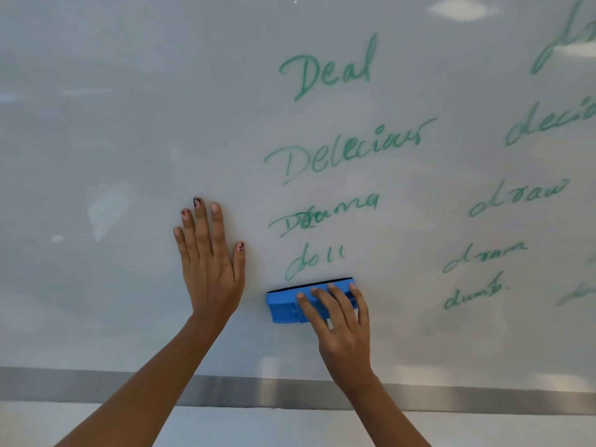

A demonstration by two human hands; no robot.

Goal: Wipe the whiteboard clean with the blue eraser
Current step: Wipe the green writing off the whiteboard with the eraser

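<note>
Currently right hand [345, 330] grips blue eraser [290, 304] flat on whiteboard [113, 140] just below the green word "doll" [314, 259], left hand [209, 259] splayed flat, holding nothing, left of that word; risk: light or uneven pressure may smear ink rather than lift it.

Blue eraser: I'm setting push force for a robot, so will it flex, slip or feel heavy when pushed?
The blue moulded-plastic eraser probably stays stiff: its edges look straight under the right hand. Likely light, since that hand alone holds it against the glossy white whiteboard. Its dark pad probably glides easily.
</note>
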